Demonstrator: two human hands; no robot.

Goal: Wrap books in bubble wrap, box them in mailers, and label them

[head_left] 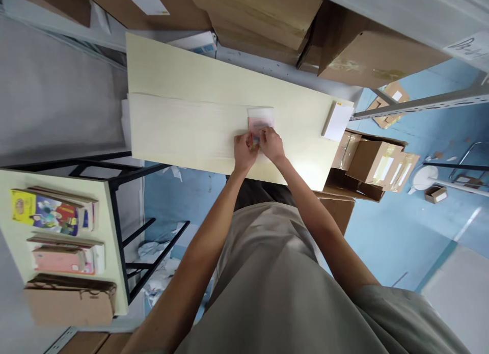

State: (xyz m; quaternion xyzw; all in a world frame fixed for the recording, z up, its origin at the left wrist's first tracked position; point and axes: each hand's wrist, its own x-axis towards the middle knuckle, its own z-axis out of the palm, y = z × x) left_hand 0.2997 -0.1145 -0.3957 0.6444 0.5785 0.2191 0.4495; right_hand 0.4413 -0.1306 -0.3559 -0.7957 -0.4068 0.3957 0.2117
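Observation:
A small flat pink-and-white packet (261, 118) lies on the pale yellow table (298, 109), close to its front edge. Its exact kind is blurred; the far end looks whitish and partly see-through. My left hand (244, 149) closes its fingers on the packet's near left side, where a bit of red and yellow shows. On the near right side, my right hand (272, 144) pinches the same packet with thumb and fingers together. The fingertips of the two hands almost meet and cover the packet's near end.
Wide white sheeting (175, 125) covers the table's left part. A white box (337, 120) stands at the right end. Cardboard boxes (260, 18) line the back. Books (53, 211) rest on a side table at left; an open carton of boxes (376, 160) sits at right.

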